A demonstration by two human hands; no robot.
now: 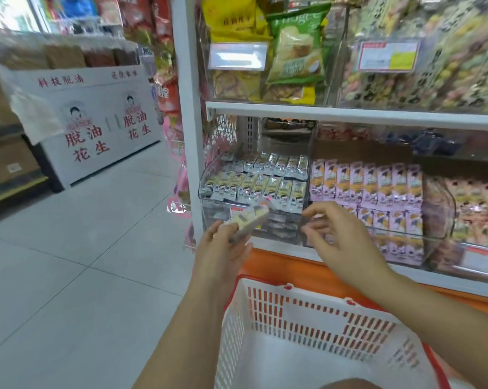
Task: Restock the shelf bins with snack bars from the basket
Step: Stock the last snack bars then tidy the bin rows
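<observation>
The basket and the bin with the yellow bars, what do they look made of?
Basket: looks like moulded plastic, white slotted walls with a red rim, matte. Bin: clear rigid plastic, probably acrylic; the bars show through and its curved edge glints.

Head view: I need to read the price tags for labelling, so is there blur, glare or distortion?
In the head view, motion blur smears the bars in the left hand and the candies; glare whitens the top-left price tag; the wide lens bows the shelf.
</observation>
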